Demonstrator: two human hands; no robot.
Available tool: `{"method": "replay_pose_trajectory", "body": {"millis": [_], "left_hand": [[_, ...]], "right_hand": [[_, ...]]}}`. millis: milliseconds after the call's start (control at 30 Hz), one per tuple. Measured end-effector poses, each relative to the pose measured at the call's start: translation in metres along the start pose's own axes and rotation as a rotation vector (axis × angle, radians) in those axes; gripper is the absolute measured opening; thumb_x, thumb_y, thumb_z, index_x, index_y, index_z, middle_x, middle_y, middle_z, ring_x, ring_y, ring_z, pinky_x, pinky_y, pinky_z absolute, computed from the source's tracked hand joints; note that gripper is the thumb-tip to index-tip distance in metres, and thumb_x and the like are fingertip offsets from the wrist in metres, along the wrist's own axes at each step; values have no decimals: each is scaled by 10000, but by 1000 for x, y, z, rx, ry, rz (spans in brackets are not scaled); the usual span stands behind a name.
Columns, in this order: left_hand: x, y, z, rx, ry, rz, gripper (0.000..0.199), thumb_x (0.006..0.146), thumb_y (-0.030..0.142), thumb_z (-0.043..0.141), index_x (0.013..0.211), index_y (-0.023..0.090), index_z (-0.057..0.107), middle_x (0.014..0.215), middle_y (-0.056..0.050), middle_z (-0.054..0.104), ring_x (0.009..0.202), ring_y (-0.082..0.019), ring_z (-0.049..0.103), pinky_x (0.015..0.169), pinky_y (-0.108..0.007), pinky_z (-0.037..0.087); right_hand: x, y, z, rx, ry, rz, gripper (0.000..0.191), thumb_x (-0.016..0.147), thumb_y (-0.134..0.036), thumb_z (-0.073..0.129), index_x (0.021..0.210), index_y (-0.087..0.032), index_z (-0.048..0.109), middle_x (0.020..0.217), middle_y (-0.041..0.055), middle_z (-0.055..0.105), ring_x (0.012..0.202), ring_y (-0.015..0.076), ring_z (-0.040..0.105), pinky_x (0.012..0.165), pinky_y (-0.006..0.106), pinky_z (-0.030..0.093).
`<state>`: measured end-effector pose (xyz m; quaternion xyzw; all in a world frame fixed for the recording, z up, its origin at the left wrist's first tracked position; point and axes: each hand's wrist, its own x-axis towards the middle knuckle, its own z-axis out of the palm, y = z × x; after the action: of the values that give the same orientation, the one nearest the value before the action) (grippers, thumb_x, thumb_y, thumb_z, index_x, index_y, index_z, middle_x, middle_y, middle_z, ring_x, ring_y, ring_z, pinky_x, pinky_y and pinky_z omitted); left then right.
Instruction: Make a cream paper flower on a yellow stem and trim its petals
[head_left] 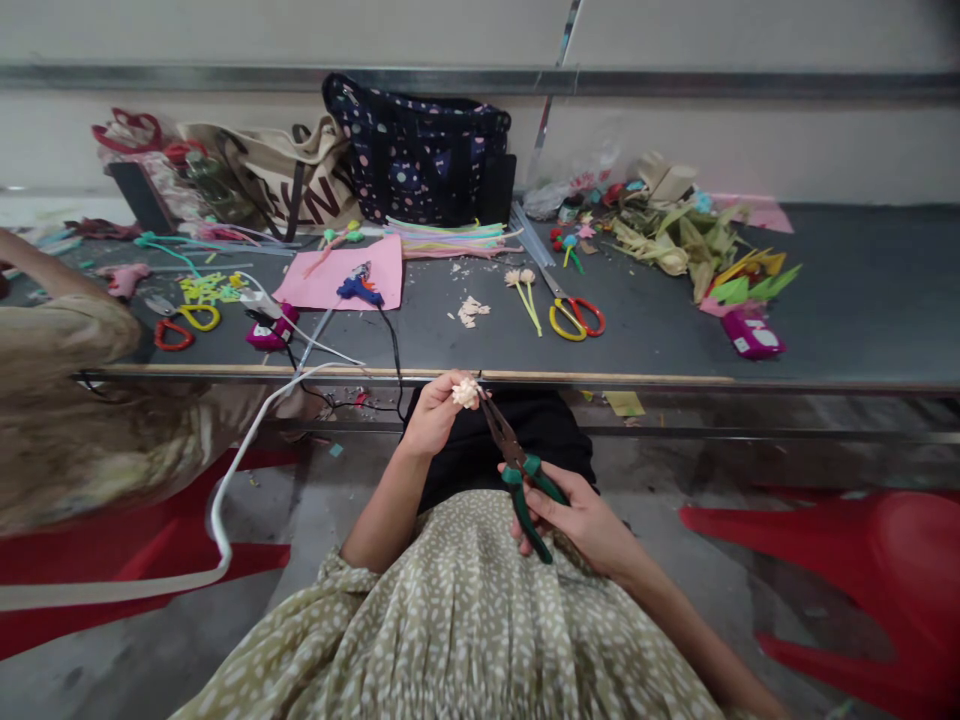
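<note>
Just off the table's front edge, my left hand (pixel 433 414) pinches a small cream flower (pixel 465 393) between its fingertips. My right hand (pixel 577 510) is wrapped round the green handles of long-nosed pliers (pixel 512 452). The tips of the pliers are at the right side of the flower; whether they grip it is too small to tell. On the table beyond lie a small heap of cream pieces (pixel 472 312) and cream flowers on pale green stems (pixel 527 300). To their right are scissors (pixel 576 318) with one yellow and one red handle.
A blue glue gun (pixel 361 286) with a black cord rests on pink paper (pixel 300 278). Bags (pixel 424 150) stand at the back of the table (pixel 862 300). Dried husks (pixel 660 240) lie right. Another person's sleeve (pixel 67 335) is at left; a white cable (pixel 225 500) hangs nearby.
</note>
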<state>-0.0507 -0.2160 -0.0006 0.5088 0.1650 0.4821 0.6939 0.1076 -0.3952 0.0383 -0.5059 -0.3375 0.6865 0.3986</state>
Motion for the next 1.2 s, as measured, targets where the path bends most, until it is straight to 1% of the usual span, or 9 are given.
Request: {"method": "replay_pose_trajectory", "body": {"millis": [100, 300, 467, 567, 700, 867, 1033, 1133, 1200], "left_hand": [[-1, -1, -1, 3, -6, 13, 258, 810, 385, 755, 711, 174, 644, 728, -15, 591, 738, -154, 606, 850, -364, 523], [-1, -2, -5, 92, -1, 53, 197, 859, 311, 707, 721, 177, 665, 751, -21, 603, 747, -149, 597, 764, -302, 485], [-2, 3, -10, 210, 3, 81, 223, 858, 367, 704, 740, 180, 675, 728, -21, 598, 761, -165, 607, 758, -301, 465], [-2, 5, -13, 259, 12, 89, 238, 845, 401, 713, 760, 181, 686, 751, -30, 616, 764, -166, 602, 733, -288, 447], [-3, 7, -15, 302, 8, 103, 234, 858, 398, 698, 769, 182, 687, 775, -38, 630, 760, -160, 589, 719, -281, 432], [-2, 6, -13, 280, -15, 116, 192, 874, 353, 684, 780, 186, 689, 749, -23, 600, 769, -164, 607, 751, -289, 434], [-2, 3, -13, 261, 6, 101, 201, 864, 371, 693, 791, 184, 694, 757, -26, 611, 763, -168, 619, 751, -294, 445], [-2, 3, -13, 255, 10, 95, 210, 859, 378, 698, 774, 186, 690, 745, -23, 604, 766, -172, 622, 758, -301, 453], [-2, 4, -13, 252, 7, 97, 221, 856, 380, 702, 754, 184, 686, 734, -22, 601, 766, -172, 621, 764, -302, 454]], "right_hand": [[1, 3, 0, 9, -4, -2, 572, 919, -494, 648, 1377, -167, 541, 751, 40, 717, 579, 170, 679, 570, 294, 549], [1, 3, 0, -19, 36, -9, 535, 916, -509, 641, 1330, -179, 559, 706, 18, 705, 541, 151, 634, 537, 273, 527], [0, 0, 5, -80, 95, -8, 490, 913, -536, 622, 1248, -181, 592, 673, 13, 675, 540, 148, 609, 514, 258, 506], [1, 3, 5, -127, 129, -20, 447, 922, -529, 607, 1221, -197, 606, 689, 15, 662, 573, 157, 615, 517, 257, 506], [2, 11, 1, -183, 180, -45, 437, 929, -518, 597, 1251, -224, 599, 742, 24, 659, 670, 190, 652, 567, 281, 537], [2, 10, 0, -136, 146, -31, 426, 924, -518, 616, 1244, -237, 596, 802, 33, 680, 749, 212, 687, 619, 302, 560], [1, 3, 2, -88, 74, 12, 418, 910, -536, 627, 1155, -198, 608, 750, 39, 701, 645, 186, 667, 605, 303, 552], [1, 2, 2, -82, 91, 9, 442, 896, -539, 642, 1168, -192, 612, 736, 30, 680, 631, 180, 659, 583, 293, 546], [2, 4, 3, -75, 112, -5, 455, 888, -535, 653, 1190, -196, 614, 739, 19, 651, 665, 191, 669, 584, 295, 555]]}}
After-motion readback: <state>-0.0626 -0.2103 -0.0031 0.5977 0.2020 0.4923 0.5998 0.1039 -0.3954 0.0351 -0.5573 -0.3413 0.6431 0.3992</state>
